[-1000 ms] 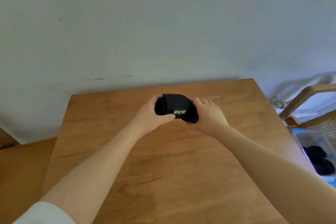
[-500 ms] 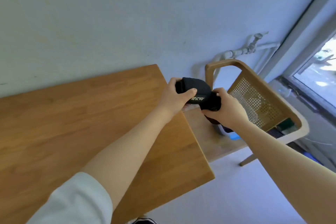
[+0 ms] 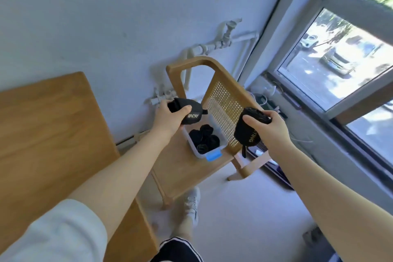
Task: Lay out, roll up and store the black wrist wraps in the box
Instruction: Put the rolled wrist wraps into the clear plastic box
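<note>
While 2 hands each hold 1 rolled wrap (image 3: 192, 112), box (image 3: 214, 155) holds more.

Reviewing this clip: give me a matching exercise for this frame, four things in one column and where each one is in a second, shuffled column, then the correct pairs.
Things:
1. rolled wrap with white lettering
2. rolled wrap with gold lettering
3. clear box
4. wooden table

Places:
A. on the chair seat
B. gripped in the right hand
C. at the left of the view
D. gripped in the left hand

Pairs: 1-D, 2-B, 3-A, 4-C
</note>
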{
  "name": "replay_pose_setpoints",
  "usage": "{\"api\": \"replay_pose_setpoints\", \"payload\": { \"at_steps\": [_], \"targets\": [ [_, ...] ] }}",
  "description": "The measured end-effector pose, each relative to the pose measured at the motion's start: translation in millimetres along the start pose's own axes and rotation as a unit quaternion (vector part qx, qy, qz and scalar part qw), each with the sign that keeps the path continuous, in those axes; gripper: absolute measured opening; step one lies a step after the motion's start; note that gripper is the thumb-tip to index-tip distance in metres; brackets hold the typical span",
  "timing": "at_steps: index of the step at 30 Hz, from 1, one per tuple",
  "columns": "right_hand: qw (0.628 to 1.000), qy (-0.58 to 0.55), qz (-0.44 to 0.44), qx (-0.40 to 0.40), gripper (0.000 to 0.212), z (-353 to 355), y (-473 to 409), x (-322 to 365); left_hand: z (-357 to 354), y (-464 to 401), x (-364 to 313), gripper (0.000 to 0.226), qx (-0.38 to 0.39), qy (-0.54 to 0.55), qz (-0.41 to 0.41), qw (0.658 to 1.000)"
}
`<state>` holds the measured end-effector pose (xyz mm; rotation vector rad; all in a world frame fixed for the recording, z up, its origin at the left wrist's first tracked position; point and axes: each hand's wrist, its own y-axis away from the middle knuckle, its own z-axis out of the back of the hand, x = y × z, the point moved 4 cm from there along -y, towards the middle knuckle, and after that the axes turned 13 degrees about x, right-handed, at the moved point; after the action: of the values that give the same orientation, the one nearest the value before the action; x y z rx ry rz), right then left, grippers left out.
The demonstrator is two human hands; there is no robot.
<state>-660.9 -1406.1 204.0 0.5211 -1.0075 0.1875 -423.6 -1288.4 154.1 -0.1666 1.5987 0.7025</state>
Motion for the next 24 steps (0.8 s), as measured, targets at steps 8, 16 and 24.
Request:
{"api": "replay_pose_setpoints", "payload": {
  "at_steps": [8,16,24],
  "targets": [
    [0.994,0.031,-0.023,0.105,0.047,-16.9,-164.7,8.6,-19.0,-139.8,37.9,0.055,-0.023,-0.137,0.099,0.985],
    [0.924,0.308,0.005,0.226,0.067,-101.9,-282.5,-49.4,-39.3,-219.2,123.3,0.064,0.031,-0.338,0.155,0.928],
    [0.858,0.391,0.121,0.311,0.063,-160.5,-353.2,-123.4,-66.6,-257.3,202.6,0.069,0.038,-0.572,0.061,0.817]
  ]
}}
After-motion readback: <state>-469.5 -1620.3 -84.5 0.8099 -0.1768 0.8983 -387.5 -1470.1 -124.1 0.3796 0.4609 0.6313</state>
